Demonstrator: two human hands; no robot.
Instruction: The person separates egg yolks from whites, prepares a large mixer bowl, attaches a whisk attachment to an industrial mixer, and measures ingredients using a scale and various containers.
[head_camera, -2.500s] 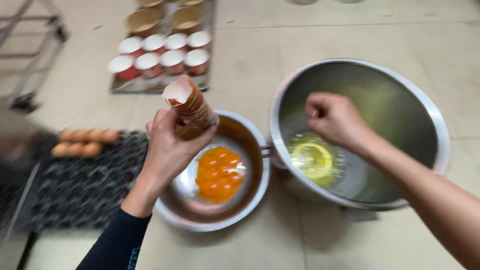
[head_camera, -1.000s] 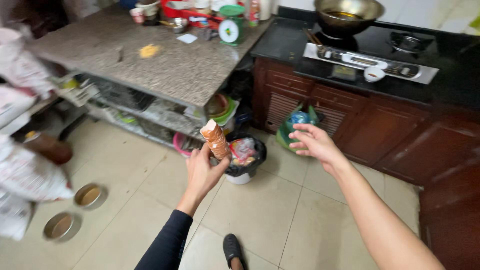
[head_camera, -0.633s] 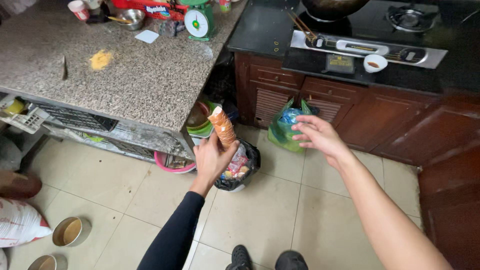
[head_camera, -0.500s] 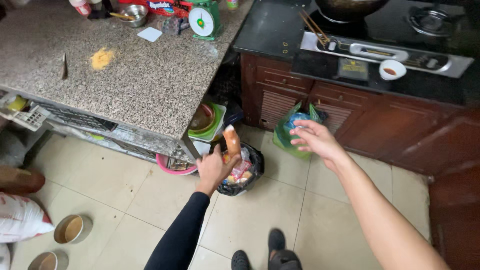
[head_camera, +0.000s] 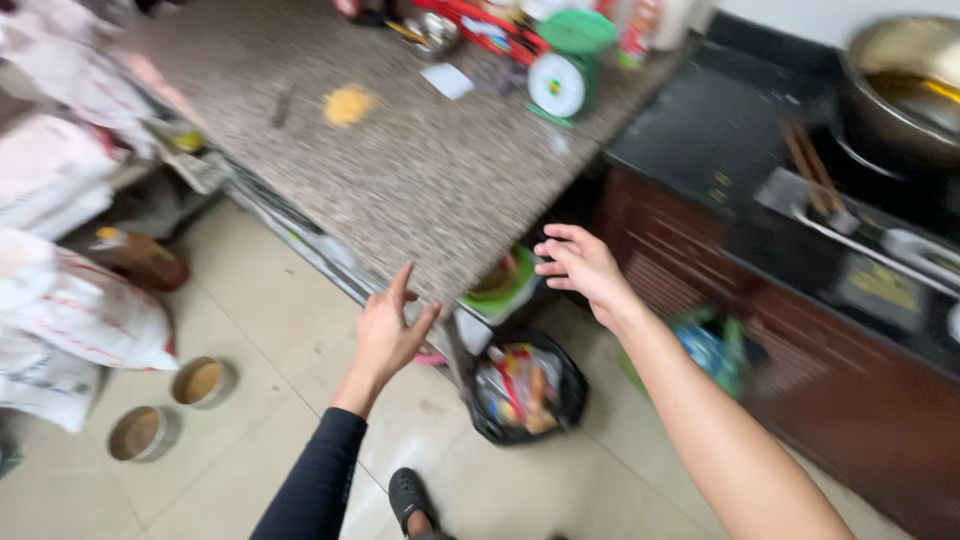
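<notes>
My left hand (head_camera: 388, 331) is empty, fingers spread, hovering by the front edge of a speckled granite counter (head_camera: 400, 160). My right hand (head_camera: 580, 265) is also open and empty, held just right of the counter's corner. Below and between both hands a black-lined trash bin (head_camera: 525, 392) stands on the tiled floor, full of scraps, with an orange-tan piece of waste lying inside it. The frame is motion-blurred.
A green kitchen scale (head_camera: 562, 62) and a small metal bowl (head_camera: 435, 28) stand on the counter. A dark stove top (head_camera: 800, 170) with a large pan (head_camera: 900, 90) lies at right. Two round tins (head_camera: 170, 410) and white sacks (head_camera: 70, 300) are at left.
My left hand held a stack of eggshells over the trash bin; now it is empty and raised toward the counter. The view has swung up toward the counter and stove.
</notes>
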